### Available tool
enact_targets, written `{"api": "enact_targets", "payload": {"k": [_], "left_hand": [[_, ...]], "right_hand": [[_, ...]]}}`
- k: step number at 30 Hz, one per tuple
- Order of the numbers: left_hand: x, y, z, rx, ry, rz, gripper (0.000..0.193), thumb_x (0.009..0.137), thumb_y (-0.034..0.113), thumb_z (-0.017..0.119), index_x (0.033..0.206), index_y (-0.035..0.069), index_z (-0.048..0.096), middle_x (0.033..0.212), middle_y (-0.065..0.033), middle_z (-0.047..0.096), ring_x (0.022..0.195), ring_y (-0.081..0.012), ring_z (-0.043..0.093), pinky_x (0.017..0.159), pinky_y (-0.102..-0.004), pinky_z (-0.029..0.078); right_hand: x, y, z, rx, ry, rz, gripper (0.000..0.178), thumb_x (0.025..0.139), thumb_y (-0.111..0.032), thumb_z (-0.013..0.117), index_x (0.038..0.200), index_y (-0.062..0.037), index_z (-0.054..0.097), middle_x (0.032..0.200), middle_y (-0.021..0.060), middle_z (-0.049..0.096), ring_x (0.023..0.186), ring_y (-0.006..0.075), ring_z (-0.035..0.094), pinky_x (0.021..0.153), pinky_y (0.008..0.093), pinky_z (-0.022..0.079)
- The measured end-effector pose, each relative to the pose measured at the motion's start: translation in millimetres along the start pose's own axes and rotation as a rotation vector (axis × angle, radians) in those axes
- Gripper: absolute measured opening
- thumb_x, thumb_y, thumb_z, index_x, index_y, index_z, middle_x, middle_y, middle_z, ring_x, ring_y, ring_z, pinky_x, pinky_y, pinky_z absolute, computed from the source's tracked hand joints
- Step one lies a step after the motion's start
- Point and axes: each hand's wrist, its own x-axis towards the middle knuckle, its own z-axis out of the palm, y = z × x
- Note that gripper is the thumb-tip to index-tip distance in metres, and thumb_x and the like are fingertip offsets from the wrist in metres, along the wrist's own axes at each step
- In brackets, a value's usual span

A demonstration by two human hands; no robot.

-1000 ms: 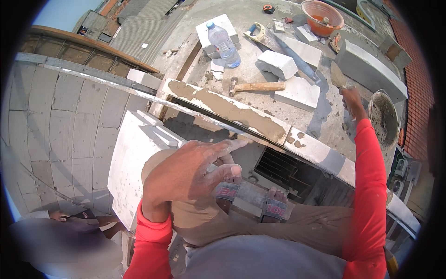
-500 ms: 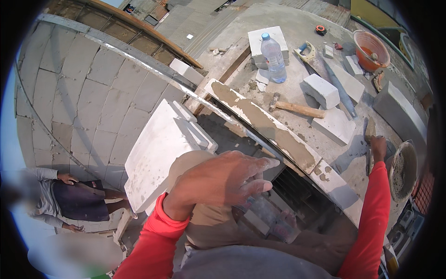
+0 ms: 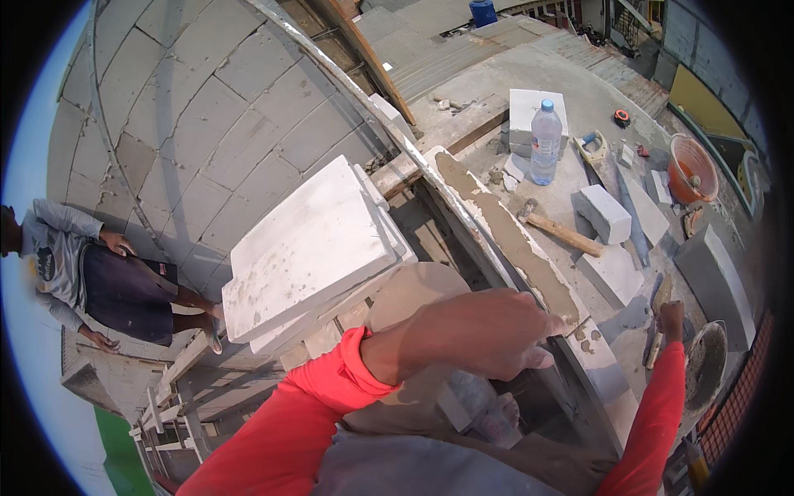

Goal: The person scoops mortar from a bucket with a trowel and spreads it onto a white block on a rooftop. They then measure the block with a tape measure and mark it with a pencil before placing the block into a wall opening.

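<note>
My left hand (image 3: pixel 488 331) reaches across the gap to the near end of a mortar strip (image 3: pixel 523 248), its index finger and thumb apart and nothing seen between them. The wet grey mortar lies along the top of a narrow white block ledge (image 3: pixel 597 357). Whether the fingertip touches the mortar I cannot tell. Over on the right, my right hand (image 3: pixel 672 318) is closed round what looks like a trowel (image 3: pixel 659 293), its mortar-smeared blade pointing away. Right beside that hand stands a bucket (image 3: pixel 708 372) with grey mortar inside.
A hammer (image 3: pixel 564 234), water bottle (image 3: pixel 545 145), handsaw (image 3: pixel 591 149), tape measure (image 3: pixel 622 118), orange bucket (image 3: pixel 693 169) and cut white blocks (image 3: pixel 604 212) lie on the slab. Stacked white blocks (image 3: pixel 310 248) stand left of the gap. Another person (image 3: pixel 124 281) stands at far left.
My left hand has moved right and slightly down, to the mortar strip's near end. My view has shifted. My right hand stays by the mortar bucket.
</note>
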Motion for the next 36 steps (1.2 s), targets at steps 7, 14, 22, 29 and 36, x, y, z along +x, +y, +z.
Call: {"api": "enact_targets", "payload": {"k": [7, 14, 22, 29, 36], "left_hand": [[-9, 0, 4, 0.020, 0.047, 0.133, 0.040, 0.105, 0.031, 0.066, 0.127, -0.003, 0.065, 0.108, -0.0248, 0.071, 0.115, -0.0411, 0.065, 0.096, -0.0515, 0.050], [-34, -8, -11, -0.146, 0.371, 0.394, 0.040, 0.104, 0.030, 0.067, 0.122, -0.005, 0.072, 0.089, -0.0214, 0.075, 0.084, -0.0404, 0.072, 0.079, -0.0453, 0.056], [-112, -240, -89, -0.144, 0.903, -0.462, 0.047, 0.105, 0.031, 0.063, 0.140, 0.001, 0.070, 0.101, -0.0160, 0.078, 0.096, -0.0260, 0.071, 0.093, -0.0405, 0.054], [-32, -447, -182, 0.018, 0.919, -0.522, 0.066, 0.108, 0.041, 0.050, 0.153, -0.007, 0.052, 0.149, -0.0304, 0.060, 0.143, -0.0447, 0.055, 0.118, -0.0457, 0.042], [96, -608, -248, -0.156, 0.639, -0.707, 0.078, 0.092, 0.044, 0.055, 0.150, -0.009, 0.055, 0.154, -0.0311, 0.056, 0.145, -0.0438, 0.053, 0.120, -0.0455, 0.041]], "right_hand": [[20, 51, -69, -1.402, 0.220, -0.720, 0.023, 0.090, -0.019, 0.061, 0.091, -0.0060, 0.079, 0.082, 0.0233, 0.076, 0.071, 0.0413, 0.073, 0.073, 0.0523, 0.056], [1, 48, -98, -1.281, 0.084, -0.560, 0.024, 0.090, -0.019, 0.061, 0.082, -0.0077, 0.080, 0.080, 0.0191, 0.076, 0.082, 0.0382, 0.076, 0.081, 0.0503, 0.055], [-74, -58, -137, -1.725, 0.086, -0.736, 0.017, 0.077, -0.011, 0.070, 0.088, -0.0029, 0.080, 0.088, 0.0192, 0.077, 0.083, 0.0408, 0.075, 0.084, 0.0507, 0.054], [-165, -181, -114, -0.965, 0.161, -0.745, 0.034, 0.086, 0.000, 0.059, 0.119, 0.0073, 0.066, 0.116, 0.0307, 0.071, 0.107, 0.0493, 0.070, 0.095, 0.0507, 0.054], [-386, -275, -55, -0.883, -0.087, -0.637, 0.035, 0.088, 0.006, 0.065, 0.122, 0.0011, 0.062, 0.112, 0.0220, 0.064, 0.103, 0.0454, 0.065, 0.092, 0.0505, 0.052]]}}
